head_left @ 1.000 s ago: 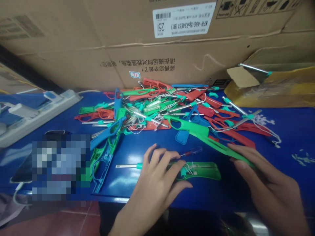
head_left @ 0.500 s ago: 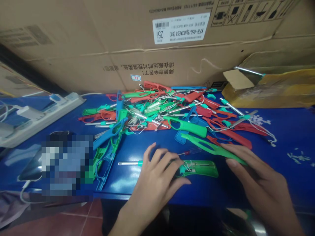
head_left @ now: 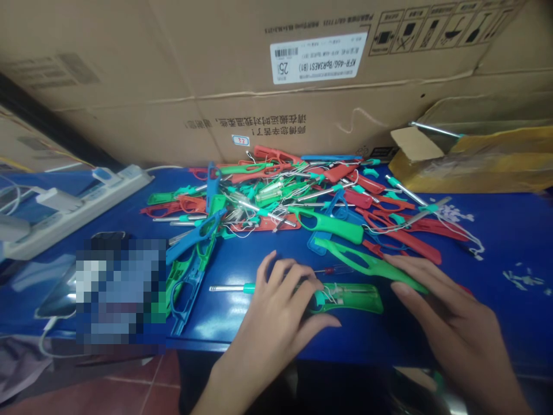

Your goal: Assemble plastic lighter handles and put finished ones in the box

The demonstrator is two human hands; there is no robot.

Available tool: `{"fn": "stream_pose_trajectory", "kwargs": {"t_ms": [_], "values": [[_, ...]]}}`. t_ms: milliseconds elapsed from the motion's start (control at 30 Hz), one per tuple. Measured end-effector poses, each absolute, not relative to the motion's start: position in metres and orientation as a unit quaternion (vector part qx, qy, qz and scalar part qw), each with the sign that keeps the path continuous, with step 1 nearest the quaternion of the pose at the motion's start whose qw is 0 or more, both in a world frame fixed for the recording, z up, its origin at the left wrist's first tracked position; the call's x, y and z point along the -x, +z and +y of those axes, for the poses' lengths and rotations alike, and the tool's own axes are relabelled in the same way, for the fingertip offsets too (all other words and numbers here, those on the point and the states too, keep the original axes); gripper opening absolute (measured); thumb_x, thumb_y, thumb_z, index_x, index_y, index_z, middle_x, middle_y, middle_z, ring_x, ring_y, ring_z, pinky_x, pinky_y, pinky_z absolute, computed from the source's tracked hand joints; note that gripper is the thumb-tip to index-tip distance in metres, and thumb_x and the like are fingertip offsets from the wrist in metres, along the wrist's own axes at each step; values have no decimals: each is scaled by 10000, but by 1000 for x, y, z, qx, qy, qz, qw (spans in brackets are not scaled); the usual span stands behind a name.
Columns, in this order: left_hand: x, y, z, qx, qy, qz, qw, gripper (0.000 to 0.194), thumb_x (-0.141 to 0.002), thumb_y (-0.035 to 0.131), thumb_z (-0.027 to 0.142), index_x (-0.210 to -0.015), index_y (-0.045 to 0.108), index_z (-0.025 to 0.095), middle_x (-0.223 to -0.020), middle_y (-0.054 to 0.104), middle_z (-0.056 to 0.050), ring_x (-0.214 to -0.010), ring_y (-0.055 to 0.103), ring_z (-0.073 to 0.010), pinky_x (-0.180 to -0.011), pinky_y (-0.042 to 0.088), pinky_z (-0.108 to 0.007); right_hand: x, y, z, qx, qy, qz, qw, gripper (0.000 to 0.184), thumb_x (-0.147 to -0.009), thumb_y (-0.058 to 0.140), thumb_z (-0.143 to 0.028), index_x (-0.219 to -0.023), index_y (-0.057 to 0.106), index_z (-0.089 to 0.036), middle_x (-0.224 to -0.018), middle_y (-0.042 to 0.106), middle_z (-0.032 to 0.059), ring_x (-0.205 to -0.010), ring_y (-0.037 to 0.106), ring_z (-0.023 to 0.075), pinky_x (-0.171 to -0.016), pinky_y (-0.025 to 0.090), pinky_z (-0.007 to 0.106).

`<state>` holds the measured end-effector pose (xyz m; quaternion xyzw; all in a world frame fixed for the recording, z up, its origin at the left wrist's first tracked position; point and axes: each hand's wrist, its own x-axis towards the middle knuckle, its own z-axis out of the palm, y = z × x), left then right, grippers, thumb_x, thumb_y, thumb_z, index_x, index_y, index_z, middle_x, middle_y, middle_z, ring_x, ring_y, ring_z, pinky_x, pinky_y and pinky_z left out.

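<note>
My left hand (head_left: pixel 280 305) is curled over an opened green stick lighter (head_left: pixel 360 297) lying flat on the blue table. Its metal tube sticks out to the left of my fingers, while a clear fuel tank and white wires show in the shell on the right. The lighter's middle is hidden beneath my hand. My right hand (head_left: pixel 453 320) pinches a loose green lighter shell half (head_left: pixel 380 268) by its handle end, tilted, with its looped end pointing up and left. Just behind the opened lighter is a small screwdriver (head_left: pixel 330 270) with a red and clear handle.
A heap of red, green and blue lighter shells (head_left: pixel 328 225) with tubes and wires spreads behind my hands. At left lie a white power strip (head_left: pixel 99 202) and a phone (head_left: pixel 56 294). A large cardboard box (head_left: pixel 173 69) stands behind; a taped carton (head_left: pixel 484 167) sits at right.
The green shell half in my right hand has shifted slightly left and down. My left hand stays over the opened lighter; the camera view has moved a little.
</note>
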<state>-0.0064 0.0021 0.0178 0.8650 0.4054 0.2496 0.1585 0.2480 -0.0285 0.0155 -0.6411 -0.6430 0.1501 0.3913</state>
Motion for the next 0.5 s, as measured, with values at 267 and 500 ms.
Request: {"fn": "stream_pose_trajectory", "kwargs": {"t_ms": [267,500], "values": [[10,21,0,-856,264,406,183,320,-974,694,436,-1211,623,232,-1198,700,-26,-1156,573,-240,-1198,268,-543,-246,18,-30,613,148,-677,380,348,-1017,596,-370,-1357,663,-396,-1310,725,-29,-1195,713,179,-948,603,229],[35,23,-7,-796,352,465,160,200,-1031,633,230,-1227,590,234,-1100,694,-36,-1080,580,-228,-1102,372,-470,-245,18,-29,567,124,-738,344,360,-1006,598,-346,-1358,675,-354,-1289,724,14,-1133,738,197,-946,616,270]]}}
